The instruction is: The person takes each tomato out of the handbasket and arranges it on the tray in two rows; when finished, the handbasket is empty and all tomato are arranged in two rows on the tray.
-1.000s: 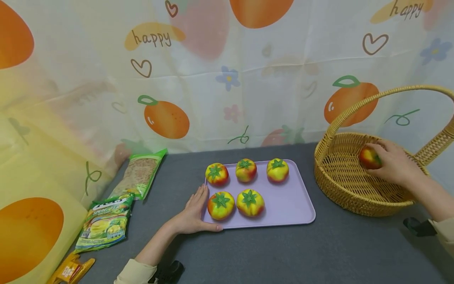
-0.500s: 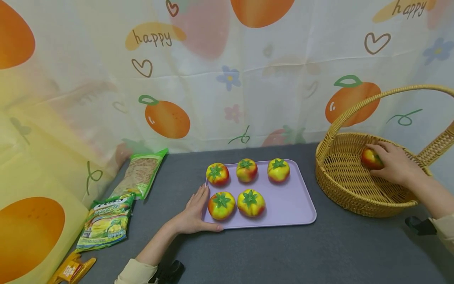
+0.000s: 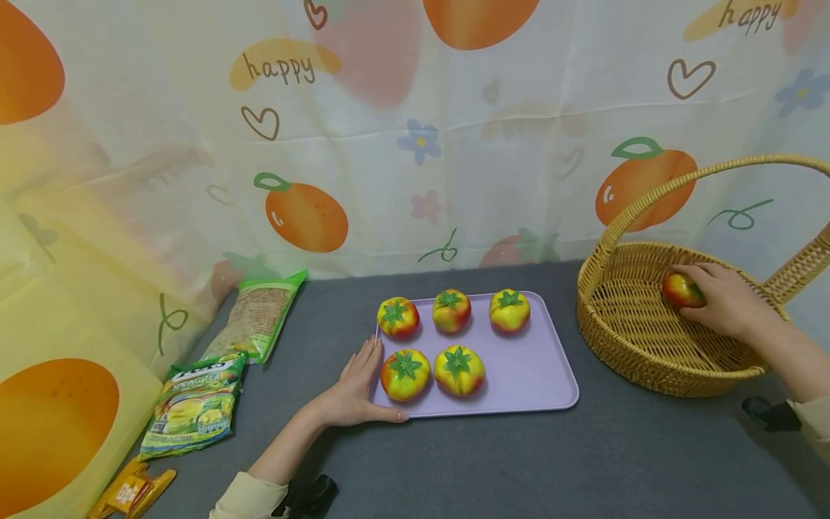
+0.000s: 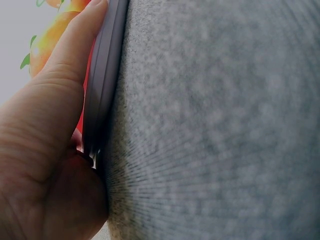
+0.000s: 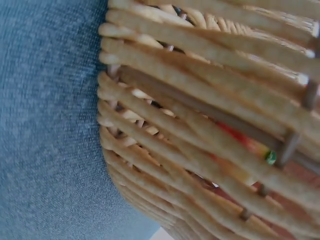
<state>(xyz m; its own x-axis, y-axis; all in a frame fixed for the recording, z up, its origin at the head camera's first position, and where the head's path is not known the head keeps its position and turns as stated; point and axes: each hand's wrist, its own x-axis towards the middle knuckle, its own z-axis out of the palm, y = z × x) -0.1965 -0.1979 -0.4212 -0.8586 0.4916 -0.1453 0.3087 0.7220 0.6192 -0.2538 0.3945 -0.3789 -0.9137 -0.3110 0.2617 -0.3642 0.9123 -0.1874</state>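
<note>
My right hand (image 3: 726,299) is inside the wicker basket (image 3: 603,339), its fingers and thumb around a red-and-yellow persimmon-like fruit (image 3: 681,290) low near the back wall. In the right wrist view, bits of that fruit (image 5: 240,172) show through the weave. My left hand (image 3: 353,393) rests at the near left corner of the lilac tray (image 3: 532,375), fingers straight along the left edge and thumb along the front rim. Several similar fruits (image 3: 459,371) with green star-shaped caps sit on the tray's left and back parts. The left wrist view shows my thumb (image 4: 75,45) against the tray's side.
A tall handle (image 3: 648,198) arches over the basket at the right. Left of the tray lie a green-edged bag (image 3: 256,317), a green snack packet (image 3: 194,407) and a small orange wrapper (image 3: 132,494). A printed cloth (image 3: 454,180) hangs behind the grey table (image 3: 493,468).
The view has shifted very slightly. My right hand stays around the fruit in the basket, and my left hand stays on the tray's corner.
</note>
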